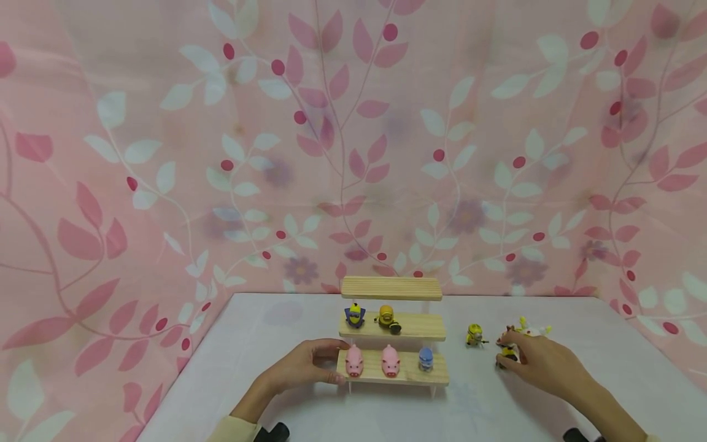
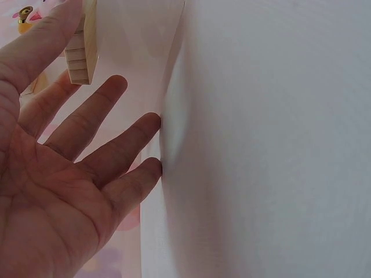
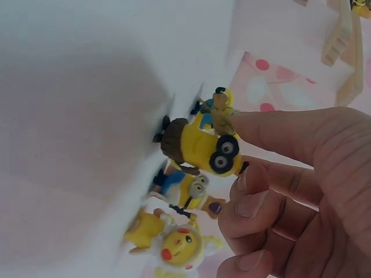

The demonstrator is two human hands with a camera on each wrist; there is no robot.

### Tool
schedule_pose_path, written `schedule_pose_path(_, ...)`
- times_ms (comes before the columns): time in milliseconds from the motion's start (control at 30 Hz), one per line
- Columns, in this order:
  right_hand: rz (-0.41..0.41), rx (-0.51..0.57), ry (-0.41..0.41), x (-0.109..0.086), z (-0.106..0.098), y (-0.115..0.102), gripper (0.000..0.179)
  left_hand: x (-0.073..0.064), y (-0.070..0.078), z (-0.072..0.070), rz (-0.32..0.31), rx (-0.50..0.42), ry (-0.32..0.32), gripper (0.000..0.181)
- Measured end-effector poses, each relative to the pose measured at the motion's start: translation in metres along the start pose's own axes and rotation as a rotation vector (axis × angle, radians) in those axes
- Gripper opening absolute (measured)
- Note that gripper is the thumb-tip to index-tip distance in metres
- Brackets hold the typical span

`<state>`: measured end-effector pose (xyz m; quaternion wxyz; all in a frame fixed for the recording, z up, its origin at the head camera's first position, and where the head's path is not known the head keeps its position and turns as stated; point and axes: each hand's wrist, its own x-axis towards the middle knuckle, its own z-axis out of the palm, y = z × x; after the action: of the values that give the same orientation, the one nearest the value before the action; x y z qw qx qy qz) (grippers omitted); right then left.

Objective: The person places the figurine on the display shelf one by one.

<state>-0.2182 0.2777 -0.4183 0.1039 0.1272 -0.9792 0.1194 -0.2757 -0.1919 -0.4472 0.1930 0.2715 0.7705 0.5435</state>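
Observation:
My left hand [image 1: 301, 366] holds the left end of a three-tier wooden display shelf [image 1: 409, 376], thumb in front of the lowest board and forefinger behind. In the left wrist view, the other fingers [image 2: 124, 136] are spread out beside the board end [image 2: 81, 58]. My right hand [image 1: 547, 362] is over the toys at the right, thumb and forefinger at the head of a yellow minion figure [image 3: 200, 145] with goggles and a brown skirt. Its dark feet are right at the white tabletop. Close behind it stand another minion figure [image 3: 188, 188] and a yellow figure in a white hood [image 3: 179, 246].
Two pink pigs [image 1: 354, 362] and a small blue figure [image 1: 426, 359] stand on the lowest board. The middle board bears two yellow figures [image 1: 386, 317]; the top board [image 1: 391, 287] is bare. Another minion figure [image 1: 475, 336] stands between shelf and right hand. Pink leaf-patterned cloth [image 1: 353, 153] hangs behind.

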Motion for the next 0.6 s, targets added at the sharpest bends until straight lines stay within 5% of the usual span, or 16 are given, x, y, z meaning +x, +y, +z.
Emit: schedule_pose_path(600,0.044,0.035,-0.057,0.0027,0.0032,0.0089,0.035,-0.0004,0.0025,-0.0005,0.010,0.006,0.000,0.053)
